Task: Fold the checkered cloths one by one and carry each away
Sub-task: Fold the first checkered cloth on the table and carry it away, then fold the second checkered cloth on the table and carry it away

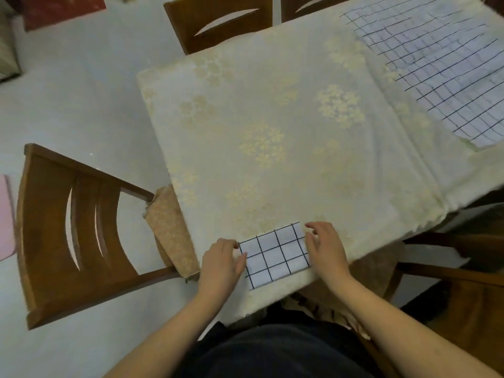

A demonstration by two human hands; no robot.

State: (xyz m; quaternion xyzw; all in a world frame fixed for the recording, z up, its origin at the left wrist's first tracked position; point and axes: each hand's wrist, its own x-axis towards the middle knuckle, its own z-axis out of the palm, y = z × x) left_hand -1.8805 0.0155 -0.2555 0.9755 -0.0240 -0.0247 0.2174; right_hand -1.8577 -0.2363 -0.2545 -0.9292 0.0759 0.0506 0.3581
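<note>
You are standing at the near edge of the surface (pixel 272 132), which is wearing a cream floral covering. A folded checkered cloth (pixel 275 255) is lying flat at the 6 o'clock edge, a small white rectangle with dark grid lines. Your left hand (pixel 221 264) is resting against its 9 o'clock side, the grip loosely spread, thumb touching the cloth's edge, holding nothing. Your right hand (pixel 326 249) is lying along its 3 o'clock side, fingers (pixel 313 227) apart and slightly curled over the far corner, not clasping anything either. A larger checkered cloth (pixel 436 64) is lying spread out at 2 o'clock, well apart from the folded one. A wooden chair (pixel 68 236) is standing at 9 o'clock, another chair (pixel 218 20) at 12 o'clock.
</note>
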